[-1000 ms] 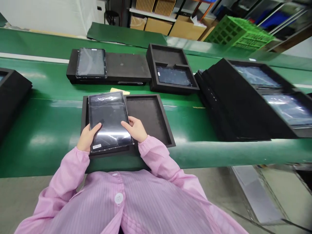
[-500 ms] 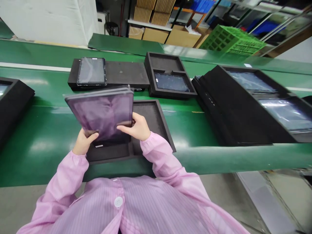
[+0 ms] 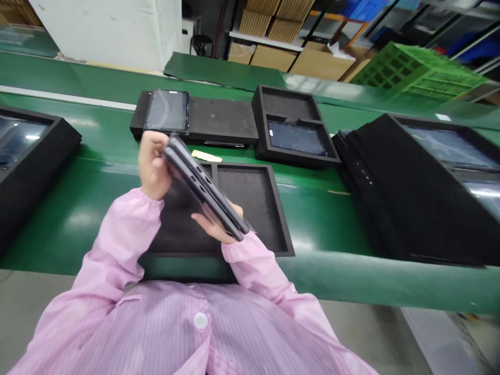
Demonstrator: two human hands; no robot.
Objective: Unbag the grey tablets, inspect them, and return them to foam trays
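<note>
Two dark tablets [image 3: 207, 188], pressed face to face in a stack, are held edge-up above a black foam tray. My left hand [image 3: 154, 166] grips their upper left end, its fingers curled over the corner. Around the lower right end, my right hand [image 3: 219, 224] has its thumb on the near side; its other fingers are mostly hidden behind the tablets. Below them the black foam tray [image 3: 253, 208] lies on the green belt, its right compartment bare. The tablets and hands cover part of its left compartment.
Behind the tray, a tablet [image 3: 167, 110] rests on a closed black foam block [image 3: 224, 117]. Another foam tray [image 3: 287, 101] holds a tablet in its front compartment. Stacked trays [image 3: 414, 198] stand at right, another tray [image 3: 42, 161] at left. A yellow strip [image 3: 207, 156] lies on the belt [image 3: 312, 219].
The tablets have turned from showing a broad face to showing their narrow edges. My left hand has risen to their upper end; my right hand is now at the lower end.
</note>
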